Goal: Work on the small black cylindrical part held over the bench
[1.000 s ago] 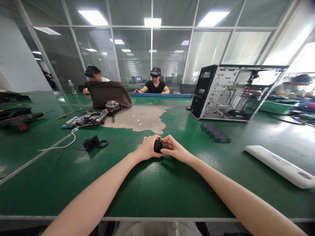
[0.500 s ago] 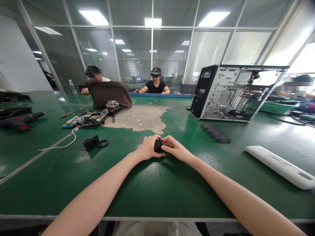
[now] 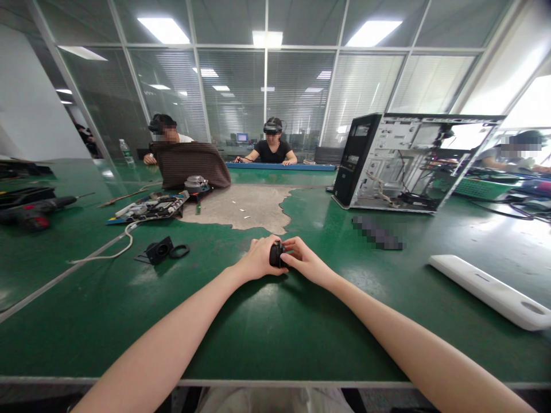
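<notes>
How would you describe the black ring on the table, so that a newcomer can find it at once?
On the green table, find the person's left hand near the middle. To its left lies a boxy black part; just right of that part is the black ring. Unlike its boxy neighbour, it is a thin, open hoop.

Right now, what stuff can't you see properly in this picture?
All in the head view:
- Far side of the black cylindrical part: hidden by its own front, the left hand and the right hand.
- Anything under the brown ribbed cloth: covered by it.
- What the dark item near the computer case is: pixelated.
- The mark on the long white object: too small to read.
</notes>
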Action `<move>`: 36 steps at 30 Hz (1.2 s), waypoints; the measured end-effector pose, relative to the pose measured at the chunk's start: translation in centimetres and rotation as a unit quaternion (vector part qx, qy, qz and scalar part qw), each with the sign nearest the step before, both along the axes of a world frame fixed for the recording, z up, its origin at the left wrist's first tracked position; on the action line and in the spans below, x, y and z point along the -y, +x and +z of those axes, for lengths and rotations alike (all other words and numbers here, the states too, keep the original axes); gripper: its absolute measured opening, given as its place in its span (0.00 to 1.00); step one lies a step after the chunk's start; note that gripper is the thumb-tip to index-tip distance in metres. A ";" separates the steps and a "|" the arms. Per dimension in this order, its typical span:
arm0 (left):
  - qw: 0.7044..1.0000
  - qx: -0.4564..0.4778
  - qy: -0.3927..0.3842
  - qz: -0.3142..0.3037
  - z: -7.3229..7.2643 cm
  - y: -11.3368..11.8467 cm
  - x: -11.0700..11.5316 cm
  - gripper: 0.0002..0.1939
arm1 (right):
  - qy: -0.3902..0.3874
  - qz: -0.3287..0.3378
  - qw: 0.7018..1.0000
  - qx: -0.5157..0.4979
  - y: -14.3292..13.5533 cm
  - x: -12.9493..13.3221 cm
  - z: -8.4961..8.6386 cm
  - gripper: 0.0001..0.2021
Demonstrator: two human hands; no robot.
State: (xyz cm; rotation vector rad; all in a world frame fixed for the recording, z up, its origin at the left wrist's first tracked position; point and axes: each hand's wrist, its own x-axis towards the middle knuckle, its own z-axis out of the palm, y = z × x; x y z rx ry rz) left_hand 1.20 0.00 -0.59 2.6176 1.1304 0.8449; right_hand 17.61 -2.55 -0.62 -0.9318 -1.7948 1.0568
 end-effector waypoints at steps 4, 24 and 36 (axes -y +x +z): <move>1.000 0.000 -0.002 0.002 0.1 0.0 0.1 0.31 | -0.005 0.027 1.000 0.001 0.4 -0.1 -0.1 0.13; 1.000 -0.002 -0.015 0.003 0.3 -0.1 0.3 0.30 | -0.030 0.066 0.997 -0.038 0.4 0.2 0.6 0.15; 1.000 -0.002 -0.010 0.002 0.4 0.1 0.3 0.31 | -0.028 0.021 0.999 -0.030 0.0 0.2 0.5 0.13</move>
